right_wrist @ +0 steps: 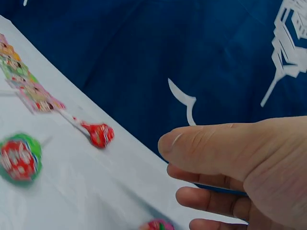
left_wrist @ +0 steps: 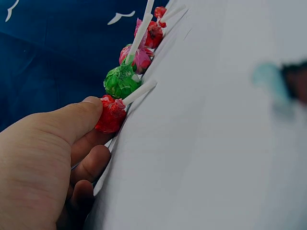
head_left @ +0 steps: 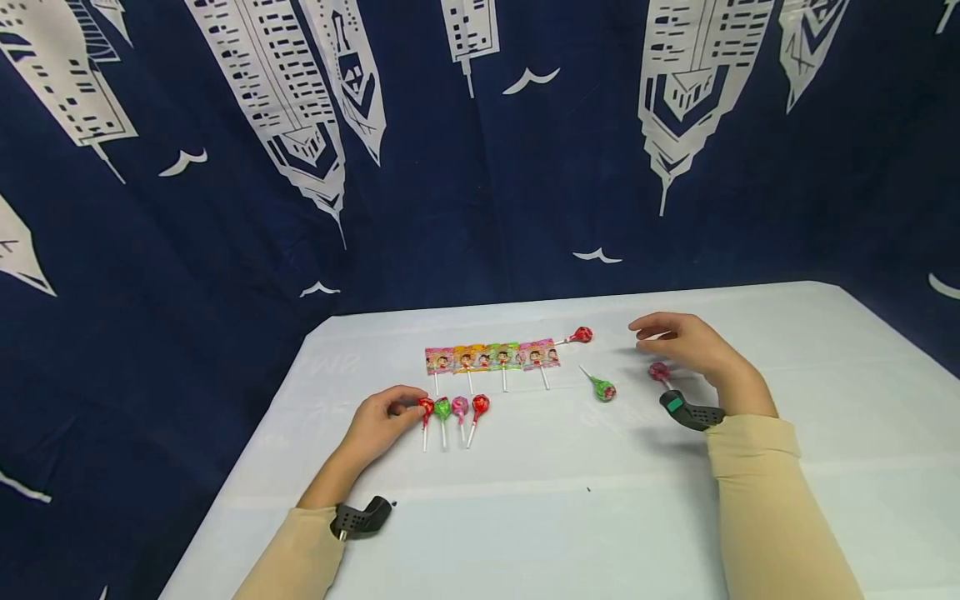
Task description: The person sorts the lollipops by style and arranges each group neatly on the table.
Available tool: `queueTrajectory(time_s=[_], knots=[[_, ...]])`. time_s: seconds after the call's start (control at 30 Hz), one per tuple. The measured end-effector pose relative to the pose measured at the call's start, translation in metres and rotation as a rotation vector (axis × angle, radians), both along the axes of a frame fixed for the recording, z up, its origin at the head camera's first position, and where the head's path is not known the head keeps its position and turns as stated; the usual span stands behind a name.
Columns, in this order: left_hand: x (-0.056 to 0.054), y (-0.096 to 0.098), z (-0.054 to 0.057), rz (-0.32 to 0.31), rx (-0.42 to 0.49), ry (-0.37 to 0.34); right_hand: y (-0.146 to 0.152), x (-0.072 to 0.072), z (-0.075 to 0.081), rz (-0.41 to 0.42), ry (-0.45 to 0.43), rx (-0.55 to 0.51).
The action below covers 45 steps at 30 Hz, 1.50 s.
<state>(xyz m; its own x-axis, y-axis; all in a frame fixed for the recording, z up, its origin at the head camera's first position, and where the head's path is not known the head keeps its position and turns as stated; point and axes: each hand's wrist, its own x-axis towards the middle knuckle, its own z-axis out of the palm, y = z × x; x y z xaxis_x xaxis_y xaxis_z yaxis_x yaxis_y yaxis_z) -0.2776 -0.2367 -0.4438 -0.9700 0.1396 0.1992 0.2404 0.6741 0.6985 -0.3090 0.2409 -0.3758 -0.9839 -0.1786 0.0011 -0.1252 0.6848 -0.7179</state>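
Observation:
My left hand [head_left: 381, 427] pinches the wrapped head of a red lollipop [left_wrist: 111, 114] between thumb and fingers. That lollipop is the leftmost of a short row on the white table. Beside it lie a green lollipop [head_left: 442, 408], a pink lollipop [head_left: 460, 406] and another red lollipop [head_left: 480, 403], sticks toward me. My right hand [head_left: 686, 343] hovers over the right side of the table, fingers loosely bent and holding nothing. Nearest to it is a pink lollipop [head_left: 659, 372] under the wrist. A green lollipop [head_left: 603, 390] and a red lollipop [right_wrist: 100, 135] lie left of this hand.
Behind the short row, several flat lollipops in printed wrappers [head_left: 504, 356] lie side by side. The white table [head_left: 555, 533] ends at a dark blue curtain [head_left: 480, 208] with white building prints. A tiny dark speck [head_left: 588, 489] lies near the front.

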Motion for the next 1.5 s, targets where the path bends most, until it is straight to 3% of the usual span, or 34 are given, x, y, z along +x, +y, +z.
queueTrajectory(time_s=[0.47, 0.73, 0.97, 1.5], knots=[[-0.002, 0.000, -0.003, 0.007, -0.002, 0.008, 0.023, 0.001, -0.016, -0.021, -0.110, 0.092], [-0.001, 0.000, -0.003, 0.004, 0.000, -0.005, 0.031, 0.002, -0.018, -0.008, -0.166, 0.060], [-0.002, 0.000, -0.002, 0.004, 0.000, -0.009, 0.033, 0.002, -0.020, 0.052, -0.146, 0.053], [-0.001, -0.001, -0.001, 0.001, 0.002, -0.013, 0.030, -0.001, -0.023, 0.046, -0.134, 0.065]])
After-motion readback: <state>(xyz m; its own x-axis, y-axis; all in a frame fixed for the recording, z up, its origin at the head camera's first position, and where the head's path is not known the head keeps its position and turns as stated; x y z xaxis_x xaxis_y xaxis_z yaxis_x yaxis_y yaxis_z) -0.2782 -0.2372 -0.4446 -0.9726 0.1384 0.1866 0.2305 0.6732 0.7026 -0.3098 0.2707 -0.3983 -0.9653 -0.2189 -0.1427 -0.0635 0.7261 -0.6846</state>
